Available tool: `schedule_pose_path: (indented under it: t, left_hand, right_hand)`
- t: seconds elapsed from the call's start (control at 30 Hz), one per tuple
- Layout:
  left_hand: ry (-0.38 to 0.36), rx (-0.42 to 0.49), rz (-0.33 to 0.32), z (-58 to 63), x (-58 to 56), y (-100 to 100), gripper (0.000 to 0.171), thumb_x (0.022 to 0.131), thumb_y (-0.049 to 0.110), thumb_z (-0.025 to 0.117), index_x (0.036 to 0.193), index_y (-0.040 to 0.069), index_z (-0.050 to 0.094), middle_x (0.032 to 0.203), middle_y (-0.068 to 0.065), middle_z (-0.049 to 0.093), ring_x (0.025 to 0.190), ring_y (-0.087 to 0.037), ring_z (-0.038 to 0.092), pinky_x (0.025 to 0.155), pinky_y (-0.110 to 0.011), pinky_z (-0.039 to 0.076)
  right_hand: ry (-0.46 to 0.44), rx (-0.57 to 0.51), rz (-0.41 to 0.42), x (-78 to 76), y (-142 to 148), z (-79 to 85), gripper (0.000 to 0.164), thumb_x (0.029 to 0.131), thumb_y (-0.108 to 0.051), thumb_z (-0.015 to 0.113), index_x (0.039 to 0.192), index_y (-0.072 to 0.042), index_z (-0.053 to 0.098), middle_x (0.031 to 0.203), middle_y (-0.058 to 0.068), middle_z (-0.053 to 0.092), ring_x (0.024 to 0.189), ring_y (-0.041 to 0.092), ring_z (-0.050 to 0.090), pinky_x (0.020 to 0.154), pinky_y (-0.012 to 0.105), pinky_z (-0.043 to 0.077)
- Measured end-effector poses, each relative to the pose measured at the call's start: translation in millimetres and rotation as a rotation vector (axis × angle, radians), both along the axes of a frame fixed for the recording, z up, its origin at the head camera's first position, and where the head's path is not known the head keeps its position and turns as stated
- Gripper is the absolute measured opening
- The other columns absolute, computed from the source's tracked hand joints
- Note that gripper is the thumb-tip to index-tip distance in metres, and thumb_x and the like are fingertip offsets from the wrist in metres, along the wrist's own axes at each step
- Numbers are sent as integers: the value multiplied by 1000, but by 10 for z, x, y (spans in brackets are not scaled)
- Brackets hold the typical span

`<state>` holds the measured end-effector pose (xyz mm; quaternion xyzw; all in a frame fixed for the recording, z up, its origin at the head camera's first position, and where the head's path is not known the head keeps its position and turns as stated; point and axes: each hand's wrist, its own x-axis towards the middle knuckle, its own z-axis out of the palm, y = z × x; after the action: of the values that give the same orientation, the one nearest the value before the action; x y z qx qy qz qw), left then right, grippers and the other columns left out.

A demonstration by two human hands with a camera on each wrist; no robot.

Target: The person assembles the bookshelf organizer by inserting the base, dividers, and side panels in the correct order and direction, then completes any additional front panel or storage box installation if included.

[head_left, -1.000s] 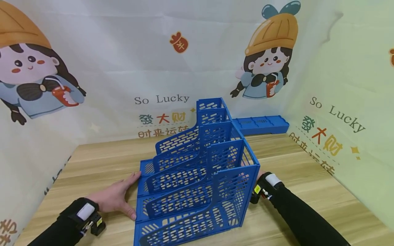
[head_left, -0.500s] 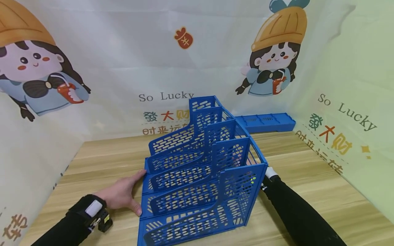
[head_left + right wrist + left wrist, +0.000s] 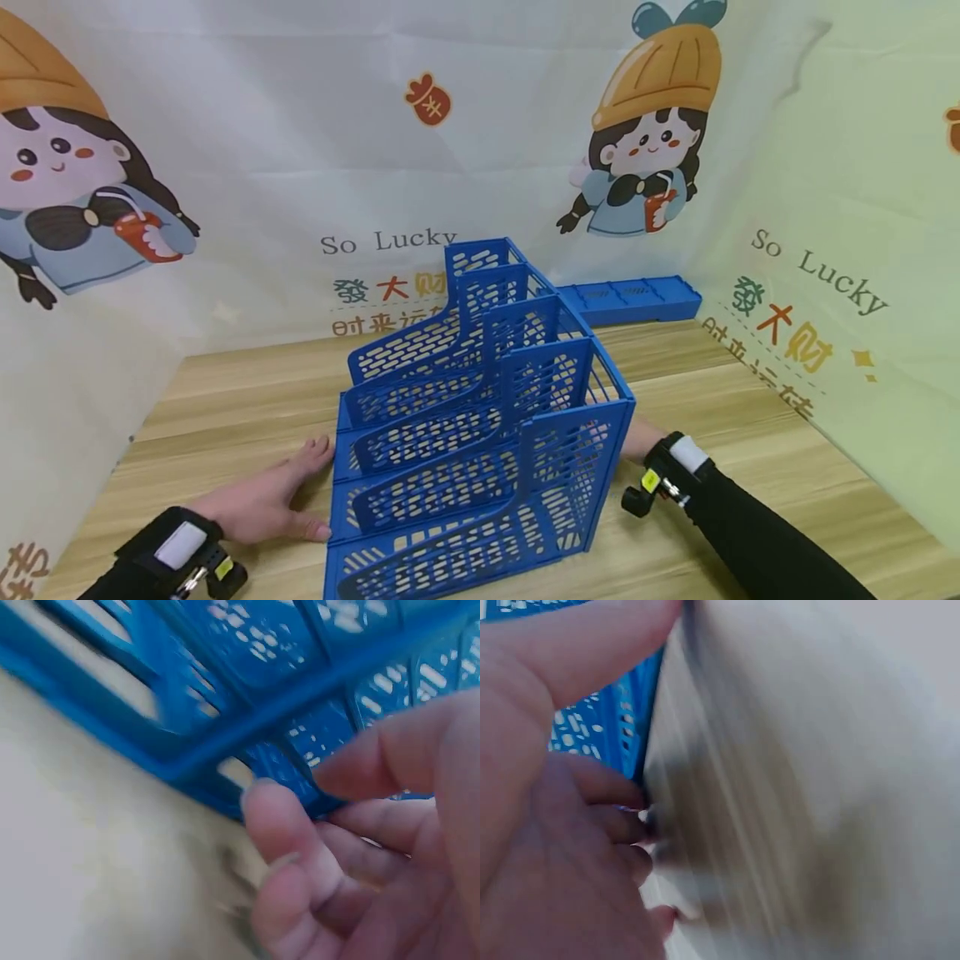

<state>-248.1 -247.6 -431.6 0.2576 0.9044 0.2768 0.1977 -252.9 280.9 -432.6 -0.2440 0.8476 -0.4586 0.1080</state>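
Observation:
A blue plastic file rack (image 3: 431,492) with several perforated dividers stands upright on the table, its sloping low side facing left. My left hand (image 3: 258,500) is spread along the base's left edge, thumb nearer me and fingertips farther off, right at the edge. In the left wrist view, the thumb and fingers (image 3: 607,784) lie along the blue edge. Behind the rack's tall side is my right hand (image 3: 637,437), mostly hidden in the head view. The right wrist view shows its bent fingers (image 3: 277,825) and thumb pinching the lower frame of the rack.
A long, low blue plastic piece (image 3: 637,300) lies at the back of the wood-grain table (image 3: 247,400), against the printed cloth (image 3: 300,167). Cloth walls also bound the table on the left and right.
The head view has shifted slightly back and forth. The rack's far divider has swung left. My right hand went farther behind the rack, then partly back out; my left hand has slid a little nearer.

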Motion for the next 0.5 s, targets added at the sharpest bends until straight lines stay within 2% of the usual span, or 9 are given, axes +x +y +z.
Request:
schedule_pose_path:
  t: [0.03, 0.1, 0.13, 0.2, 0.33, 0.43, 0.5]
  left_hand:
    - [-6, 3, -11, 4, 28, -25, 119, 89, 44, 90, 171, -8, 21, 178, -38, 9, 163, -65, 6, 125, -84, 11]
    - [-22, 27, -26, 6, 68, -63, 116, 90, 40, 90, 171, -7, 22, 179, -37, 8, 163, -65, 4, 123, -86, 7]
    - [-17, 30, -28, 5, 85, -74, 117, 89, 40, 91, 171, -6, 23, 179, -36, 8, 163, -64, 4, 123, -86, 6]
    - [22, 26, -26, -2, 108, -72, 120, 84, 43, 94, 170, -7, 26, 178, -37, 12, 163, -64, 7, 123, -87, 5]
    - [174, -33, -16, -26, 140, -15, 125, 74, 50, 98, 164, -12, 37, 173, -40, 26, 160, -65, 20, 120, -89, 13]
    - [232, -62, -26, -27, 140, 33, 126, 69, 51, 100, 161, -13, 42, 170, -40, 32, 158, -67, 25, 118, -91, 17]
    - [236, -69, -27, -29, 126, 57, 125, 68, 51, 101, 161, -10, 44, 171, -38, 34, 158, -66, 27, 117, -91, 16]
  right_hand:
    - [7, 13, 0, 32, -2, 13, 52, 105, -19, 67, 141, 17, 56, 135, 34, 65, 117, 26, 67, 104, 43, 54]
    - [13, 13, 18, 155, -4, 58, 38, 103, -14, 68, 127, 16, 64, 120, 25, 72, 102, 11, 60, 90, 32, 51]
    - [12, 27, 23, 180, -9, 62, 35, 105, -16, 66, 125, 12, 67, 117, 20, 73, 98, 10, 60, 88, 32, 51]
    - [-4, 49, 32, 207, -16, 64, 38, 109, -22, 62, 133, 7, 67, 122, 16, 73, 103, 12, 61, 91, 36, 52]
    - [-15, 46, 28, 226, -11, 38, 42, 111, -26, 62, 137, 6, 66, 125, 16, 74, 106, 14, 63, 95, 38, 53]
    - [-11, 43, 9, 257, -14, 12, 34, 109, -21, 62, 126, 7, 69, 113, 14, 76, 96, 11, 65, 87, 34, 54]
    - [-9, 49, 8, 272, -20, -9, 25, 106, -15, 62, 115, 7, 71, 102, 9, 76, 86, 8, 65, 80, 29, 54]
